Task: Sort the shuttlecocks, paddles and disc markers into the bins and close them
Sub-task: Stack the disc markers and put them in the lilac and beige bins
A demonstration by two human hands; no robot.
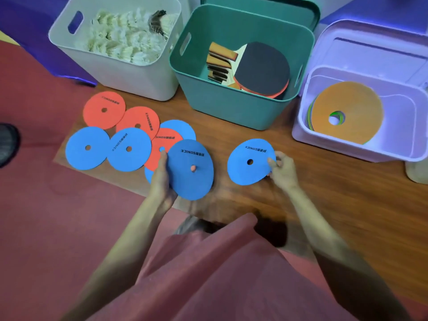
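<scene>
My left hand (pixel 162 179) grips a blue disc marker (pixel 191 181) from below, a fingertip showing through its centre hole. My right hand (pixel 281 169) pinches the right edge of a second blue disc marker (pixel 245 172). Several red and blue disc markers (pixel 129 133) lie overlapping on the wooden board to the left. At the back stand three open bins: a white bin (pixel 120 66) full of shuttlecocks (pixel 125 35), a green bin (pixel 231 107) holding paddles (pixel 261 68), and a lilac bin (pixel 347 149) with an orange disc marker (pixel 347 107) on top of a stack.
A green lid (pixel 278 10) leans behind the green bin. A lilac lid (pixel 375 47) stands behind the lilac bin. Red mat (pixel 39 205) covers the floor on the left. A dark object (pixel 8 144) sits at the left edge, a pale object (pixel 416 172) at the right edge.
</scene>
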